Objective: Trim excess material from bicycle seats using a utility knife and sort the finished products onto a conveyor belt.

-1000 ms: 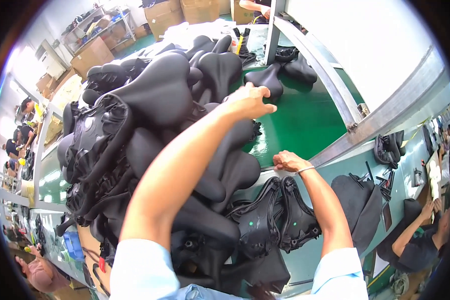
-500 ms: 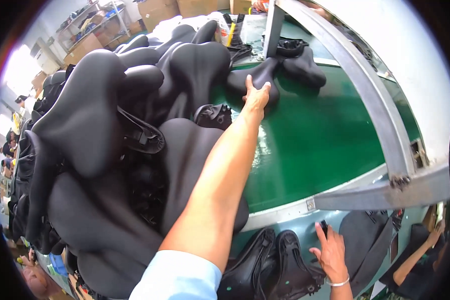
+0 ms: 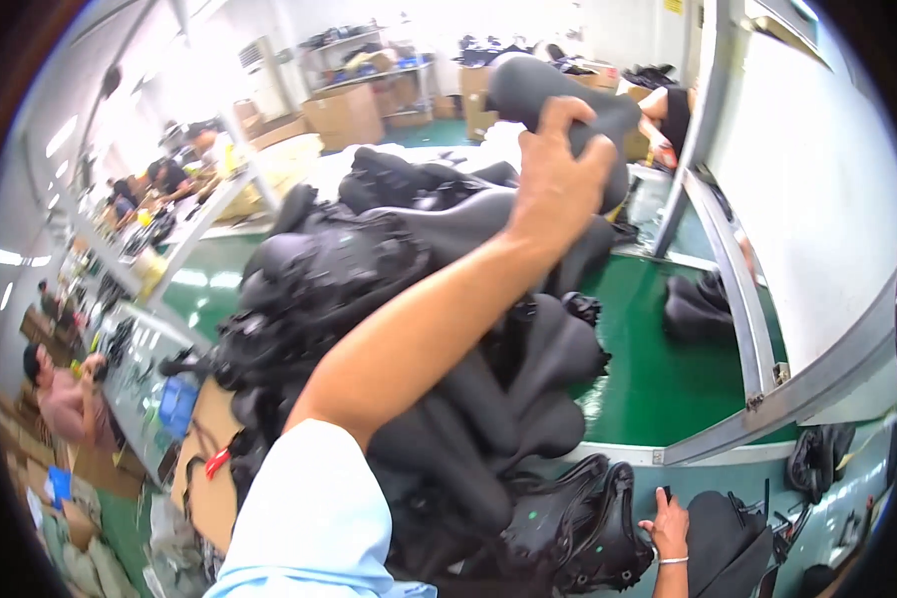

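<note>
My left hand (image 3: 560, 179), its arm stretched out in a light blue sleeve, grips a black bicycle saddle (image 3: 528, 88) raised above a big heap of black saddles (image 3: 448, 224). Thumb and fingers press on the saddle's smooth side. Low on the right, my right hand (image 3: 670, 533) has curled fingers around a small dark object (image 3: 667, 492), too small to make out. Beside it on the left lie saddles (image 3: 608, 523) with their undersides showing, and on the right a dark saddle cover or panel (image 3: 728, 543).
A green tabletop (image 3: 648, 399) shows right of the heap, with more saddles (image 3: 698, 309) on it. A grey metal frame (image 3: 743, 289) stands at the right. Cardboard boxes (image 3: 344, 118) are at the back. Several people work nearby, one (image 3: 70, 399) at the far left.
My left hand has lifted a saddle from the green tabletop and carried it up over the heap. The view has tilted upward. My right hand stays low on the right.
</note>
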The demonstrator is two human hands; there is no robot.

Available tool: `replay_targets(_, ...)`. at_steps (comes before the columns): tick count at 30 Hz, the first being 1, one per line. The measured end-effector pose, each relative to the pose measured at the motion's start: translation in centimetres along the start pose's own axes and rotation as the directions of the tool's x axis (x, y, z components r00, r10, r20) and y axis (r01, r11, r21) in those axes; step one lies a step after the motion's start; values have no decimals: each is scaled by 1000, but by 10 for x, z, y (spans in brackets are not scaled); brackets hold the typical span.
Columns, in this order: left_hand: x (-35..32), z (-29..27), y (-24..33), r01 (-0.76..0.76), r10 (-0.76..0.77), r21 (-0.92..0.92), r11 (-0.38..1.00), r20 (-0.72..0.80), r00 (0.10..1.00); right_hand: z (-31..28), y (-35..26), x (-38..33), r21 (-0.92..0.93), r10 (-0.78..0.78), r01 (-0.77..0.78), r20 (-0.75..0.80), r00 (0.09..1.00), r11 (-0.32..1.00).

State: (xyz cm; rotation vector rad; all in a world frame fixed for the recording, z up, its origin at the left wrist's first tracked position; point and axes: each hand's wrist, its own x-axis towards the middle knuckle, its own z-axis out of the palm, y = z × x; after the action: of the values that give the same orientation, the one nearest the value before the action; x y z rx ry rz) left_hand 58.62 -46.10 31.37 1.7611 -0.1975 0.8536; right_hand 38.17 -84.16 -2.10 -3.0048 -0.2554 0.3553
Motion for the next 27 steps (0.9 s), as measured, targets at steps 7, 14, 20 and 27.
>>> replay_targets(7, -12, -232, 6, 561, -577, -136, 816, -150, 803, -56, -47, -20, 47, -56, 72, -280, 958, 996)
replay_targets(14, -127, -408, 68, 439, -413, 216, 872, -157, 897, -129, -230, -103, 363, -84, 234, -384, 920, 902)
replay_targets(20, -299, -604, -14, 691, -514, 253, 677, -509, 690, -85, -398, -182, 417, -601, 688, -340, 724, 593)
replay_targets(27, -437, -671, -147, 729, -473, 520, 444, -555, 684, 48, -587, -233, 807, -479, 460, -258, 839, 371)
